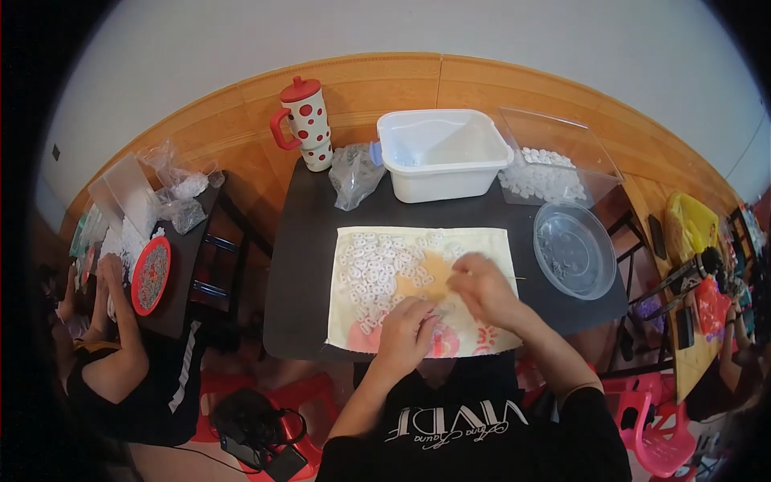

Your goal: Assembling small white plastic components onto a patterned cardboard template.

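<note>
A cream cloth (499,245) with pink and orange print lies on the dark table before me. Many small white pieces with holes (373,269) are spread over its left and middle. My left hand (404,336) is closed in a pinch above the cloth's near edge, on something small and pale that I cannot make out. Just right of it and slightly farther off, my right hand (484,293) is slightly blurred, its fingers drawn together. A thin yellowish stick (518,278) shows beyond its right side; whether the hand holds it is hidden.
Behind the cloth stand a white tub (444,183), a clear plastic bag (354,177) and a spotted tumbler (309,128). A clear box of white pieces (546,177) and a round clear tub (575,253) are on the right. At left, another person works beside a red basin (151,275).
</note>
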Demonstrator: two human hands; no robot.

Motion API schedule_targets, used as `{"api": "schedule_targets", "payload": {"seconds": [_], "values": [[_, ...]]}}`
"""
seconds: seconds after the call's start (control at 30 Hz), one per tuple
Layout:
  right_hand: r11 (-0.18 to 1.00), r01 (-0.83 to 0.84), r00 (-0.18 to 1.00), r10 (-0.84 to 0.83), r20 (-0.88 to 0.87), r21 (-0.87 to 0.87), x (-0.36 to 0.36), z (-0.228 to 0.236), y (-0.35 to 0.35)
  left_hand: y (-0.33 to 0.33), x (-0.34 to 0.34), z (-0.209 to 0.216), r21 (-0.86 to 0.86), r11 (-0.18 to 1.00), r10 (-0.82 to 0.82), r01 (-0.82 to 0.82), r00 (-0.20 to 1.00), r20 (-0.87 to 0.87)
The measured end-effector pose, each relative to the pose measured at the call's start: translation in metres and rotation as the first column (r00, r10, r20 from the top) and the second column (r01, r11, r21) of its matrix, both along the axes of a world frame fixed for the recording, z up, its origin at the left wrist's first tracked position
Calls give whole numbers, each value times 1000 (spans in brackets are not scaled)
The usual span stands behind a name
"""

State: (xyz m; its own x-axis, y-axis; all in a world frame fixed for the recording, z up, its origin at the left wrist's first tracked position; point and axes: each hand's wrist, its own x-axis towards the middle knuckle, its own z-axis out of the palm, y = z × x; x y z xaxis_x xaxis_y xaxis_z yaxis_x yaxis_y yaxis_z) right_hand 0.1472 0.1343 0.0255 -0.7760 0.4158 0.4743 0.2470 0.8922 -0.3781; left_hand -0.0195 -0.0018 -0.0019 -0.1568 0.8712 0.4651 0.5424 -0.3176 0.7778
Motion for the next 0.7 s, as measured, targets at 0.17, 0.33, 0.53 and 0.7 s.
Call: {"api": "schedule_targets", "payload": {"seconds": [0.17, 0.33, 0.53, 0.7], "values": [[968, 184, 973, -204, 109, 168, -16, -6, 39, 3, 5, -2, 5, 999, 36, -36, 997, -74], [977, 181, 971, -195, 136, 114, -28, -11, 39, -1, 3, 0, 3, 999, 52, -52, 997, -56], [998, -37, 998, 35, -45, -57, -13, 2, 8, 0, -3, 3, -14, 999, 51, -49, 991, 126], [990, -138, 979, 133, -153, -19, -7, 12, -35, 4, -2, 12, 19, 998, -68, 65, 932, 356]]}}
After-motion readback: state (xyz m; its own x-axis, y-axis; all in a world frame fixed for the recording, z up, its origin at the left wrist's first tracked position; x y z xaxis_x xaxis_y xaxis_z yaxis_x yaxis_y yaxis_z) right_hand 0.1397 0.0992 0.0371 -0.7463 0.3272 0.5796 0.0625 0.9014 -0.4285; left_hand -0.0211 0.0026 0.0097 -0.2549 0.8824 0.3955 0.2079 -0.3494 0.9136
